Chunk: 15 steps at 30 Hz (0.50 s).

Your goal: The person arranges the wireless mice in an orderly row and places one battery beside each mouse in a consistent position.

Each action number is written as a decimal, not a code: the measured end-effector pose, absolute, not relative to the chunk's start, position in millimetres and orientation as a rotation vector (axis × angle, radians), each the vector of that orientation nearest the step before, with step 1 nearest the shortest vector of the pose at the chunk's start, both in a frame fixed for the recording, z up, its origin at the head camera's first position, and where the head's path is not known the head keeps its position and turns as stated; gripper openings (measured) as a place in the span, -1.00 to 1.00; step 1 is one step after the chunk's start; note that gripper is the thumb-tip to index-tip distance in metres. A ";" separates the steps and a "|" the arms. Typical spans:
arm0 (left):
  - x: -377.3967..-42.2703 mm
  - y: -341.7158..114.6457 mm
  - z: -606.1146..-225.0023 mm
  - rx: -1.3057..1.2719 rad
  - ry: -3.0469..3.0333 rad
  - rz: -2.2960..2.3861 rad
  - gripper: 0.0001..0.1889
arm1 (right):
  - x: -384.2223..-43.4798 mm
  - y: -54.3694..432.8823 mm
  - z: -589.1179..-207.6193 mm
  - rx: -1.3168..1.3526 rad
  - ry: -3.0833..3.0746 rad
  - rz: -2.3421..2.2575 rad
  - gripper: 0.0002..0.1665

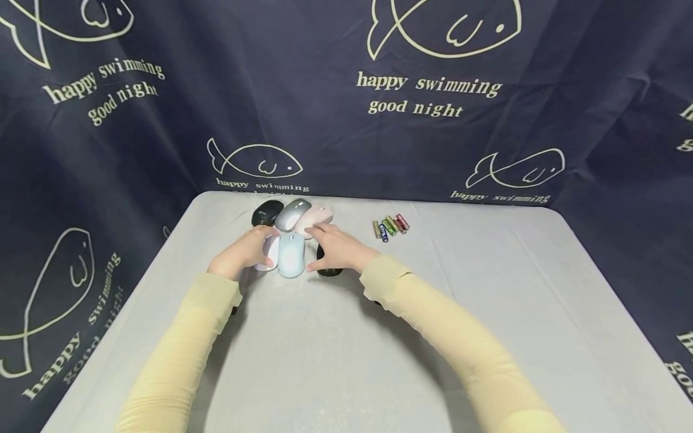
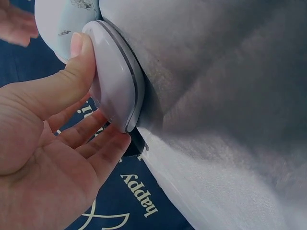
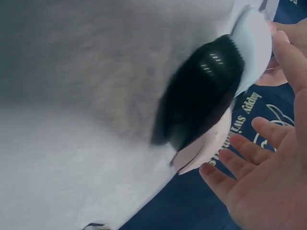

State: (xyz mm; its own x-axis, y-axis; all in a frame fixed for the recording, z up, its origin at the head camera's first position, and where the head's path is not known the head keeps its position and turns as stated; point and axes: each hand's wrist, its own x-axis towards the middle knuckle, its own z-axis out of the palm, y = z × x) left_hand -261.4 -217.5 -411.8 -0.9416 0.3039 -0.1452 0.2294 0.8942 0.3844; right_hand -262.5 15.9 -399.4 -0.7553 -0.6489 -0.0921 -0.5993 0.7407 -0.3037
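My left hand (image 1: 250, 246) grips a pale lavender computer mouse (image 2: 115, 76), thumb on one side and fingertips at its far end. Right beside it lies a light blue mouse (image 1: 292, 255). Over a black mouse (image 3: 201, 91) my right hand (image 1: 338, 246) is spread, its fingers loosely extended; in the right wrist view they look apart from that mouse. The right fingertips are close to a pink mouse (image 1: 314, 221), and whether they touch it I cannot tell. Behind stand a silver mouse (image 1: 293, 214) and another black mouse (image 1: 267, 213), all grouped closely.
Several small coloured batteries (image 1: 390, 227) lie to the right of the mice, near the back of the white table (image 1: 487, 288). Dark blue cloth (image 1: 335, 150) with fish drawings hangs behind and at both sides. Small dark bits show beside both sleeves.
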 end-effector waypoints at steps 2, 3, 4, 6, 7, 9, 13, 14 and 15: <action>-261.0 -216.7 -410.2 0.401 2.856 0.540 -0.21 | -263.6 10.1 -396.9 -1.018 2.761 -0.380 0.11; -261.0 -216.3 -409.6 0.398 2.854 0.537 -0.21 | -264.3 7.4 -396.1 -1.030 2.766 -0.381 0.11; -260.9 -215.9 -409.0 0.397 2.853 0.534 -0.21 | -265.0 4.9 -395.5 -1.043 2.771 -0.386 0.12; -261.2 -215.6 -408.9 0.402 2.853 0.529 -0.21 | -266.7 0.1 -395.5 -1.066 2.778 -0.388 0.13; -261.4 -215.6 -409.1 0.407 2.855 0.526 -0.21 | -267.7 -2.3 -395.8 -1.072 2.778 -0.385 0.14; -262.0 -216.1 -409.8 0.417 2.860 0.520 -0.22 | -269.7 -7.2 -397.3 -1.096 2.772 -0.391 0.15; -262.1 -217.6 -410.8 0.447 2.871 0.510 -0.23 | -272.9 -17.4 -402.2 -1.144 2.743 -0.379 0.16; -261.8 -217.9 -410.7 0.449 2.873 0.511 -0.23 | -273.4 -19.8 -403.5 -1.157 2.734 -0.384 0.15; -261.5 -218.3 -410.5 0.447 2.875 0.513 -0.23 | -273.5 -22.3 -404.8 -1.161 2.723 -0.386 0.15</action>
State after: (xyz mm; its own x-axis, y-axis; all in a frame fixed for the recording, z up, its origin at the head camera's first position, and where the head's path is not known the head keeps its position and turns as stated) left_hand -261.5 -218.3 -410.5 -0.9371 0.3244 -0.1289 0.2597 0.8947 0.3633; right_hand -273.5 -22.3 -404.8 -0.6871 -0.7253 -0.0420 -0.6851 0.6660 -0.2950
